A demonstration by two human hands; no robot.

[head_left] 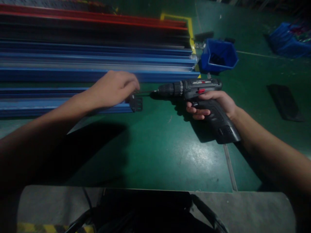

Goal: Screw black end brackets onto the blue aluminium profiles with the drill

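Observation:
My right hand [218, 103] grips a black cordless drill [201, 89], with its forefinger at the trigger. The drill points left, and its long thin bit [144, 93] reaches to a black end cap [136, 103]. That cap sits on the right end of a blue metal profile [107, 108] lying along the table. Over the profile's end, my left hand [119, 87] is closed, its fingertips bent down beside the cap and the bit tip. What those fingers pinch, if anything, is hidden.
Behind lie more long blue profiles [102, 76] and a red one [97, 17], by yellow tape [190, 30]. A blue bin [218, 63] holds dark parts; another blue bin [286, 42] stands far right. A black flat piece [285, 102] lies on the green table [157, 155].

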